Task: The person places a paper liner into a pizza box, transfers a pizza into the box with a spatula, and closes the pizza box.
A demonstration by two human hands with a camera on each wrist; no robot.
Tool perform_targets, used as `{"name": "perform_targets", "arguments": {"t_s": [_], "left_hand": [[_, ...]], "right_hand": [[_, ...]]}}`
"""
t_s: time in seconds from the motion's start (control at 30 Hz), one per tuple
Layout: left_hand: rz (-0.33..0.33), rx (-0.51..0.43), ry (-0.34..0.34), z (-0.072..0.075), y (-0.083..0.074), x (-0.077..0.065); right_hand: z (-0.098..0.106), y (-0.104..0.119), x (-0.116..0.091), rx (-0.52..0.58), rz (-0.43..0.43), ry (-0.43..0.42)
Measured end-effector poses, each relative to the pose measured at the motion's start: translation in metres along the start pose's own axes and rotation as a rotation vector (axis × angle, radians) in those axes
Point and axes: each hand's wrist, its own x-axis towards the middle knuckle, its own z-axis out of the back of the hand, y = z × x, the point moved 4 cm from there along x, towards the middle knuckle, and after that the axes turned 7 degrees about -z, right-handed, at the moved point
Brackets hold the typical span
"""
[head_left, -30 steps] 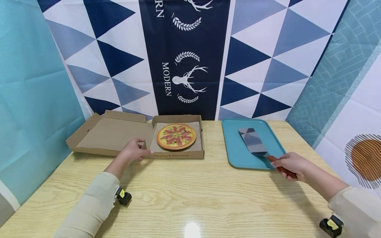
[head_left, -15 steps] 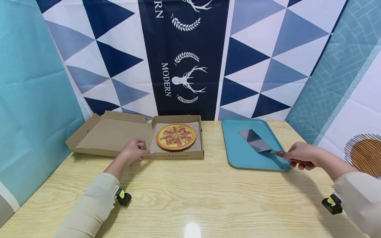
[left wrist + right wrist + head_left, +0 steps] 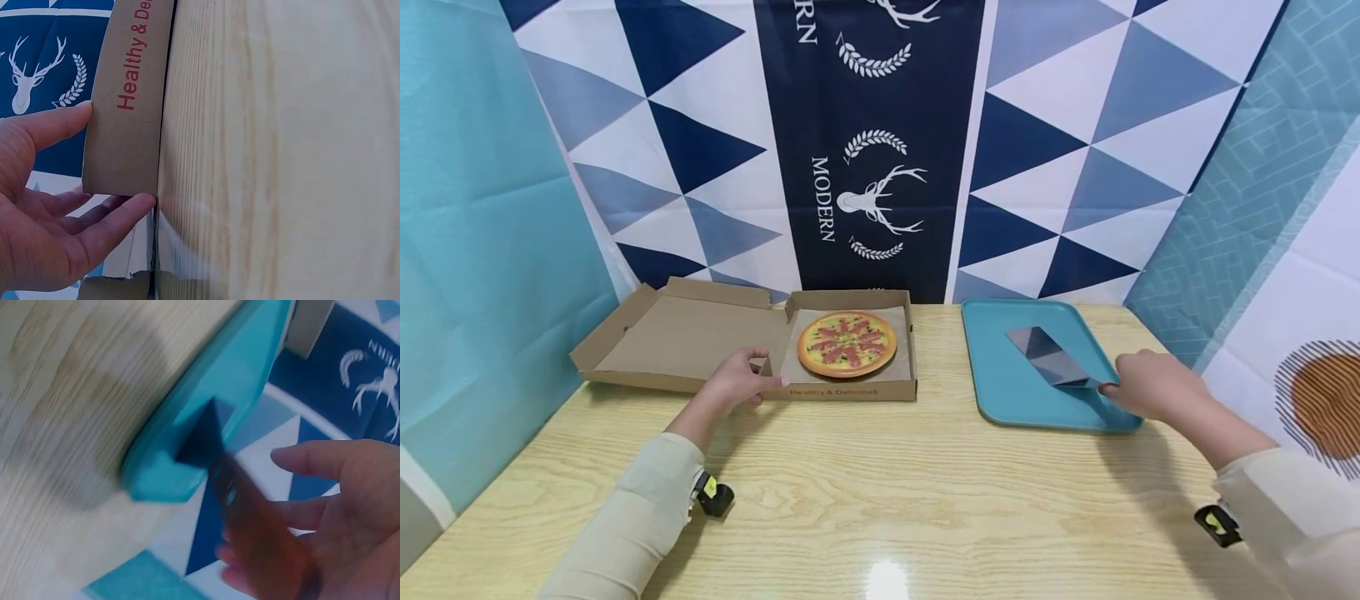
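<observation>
extending a flat spatula [image 3: 1049,357] with a silver metal blade and a reddish-brown handle [image 3: 259,531] over a rectangular turquoise tray [image 3: 1002,392]. spreading the right hand [image 3: 1152,385] at this handle, holding the thumb apart and reaching the fingers past it. pinching a front corner of an open brown cardboard box [image 3: 887,391] with the left hand [image 3: 739,383]. showing a round red-and-yellow pizza [image 3: 847,343] on brown paper [image 3: 898,367] inside the box. setting box and tray side by side, apart, on a pale wood-grained desk [image 3: 887,483].

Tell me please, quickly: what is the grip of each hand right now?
Left hand: closed, holding the pizza box at a front corner.
Right hand: closed, holding the spatula by its brown handle.
</observation>
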Motion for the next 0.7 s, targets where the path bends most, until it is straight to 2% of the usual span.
{"name": "perform_targets", "arguments": {"t_s": [0.1,0.2,0.47,0.57,0.7], "left_hand": [[-0.001,0.007,-0.005,0.0,0.0,-0.001],[0.0,0.023,-0.009,-0.001,-0.001,-0.003],[-0.025,0.045,-0.008,-0.002,-0.004,-0.004],[-0.028,0.053,-0.014,-0.002,-0.004,-0.005],[-0.042,0.064,-0.019,-0.002,-0.003,-0.007]], "right_hand": [[-0.001,0.022,-0.001,-0.085,0.045,-0.146],[-0.004,0.044,-0.002,-0.063,0.071,-0.225],[-0.005,0.083,0.008,0.125,0.147,-0.318],[-0.004,0.093,0.013,0.208,0.137,-0.336],[-0.005,0.103,0.019,0.304,0.076,-0.381]]}}
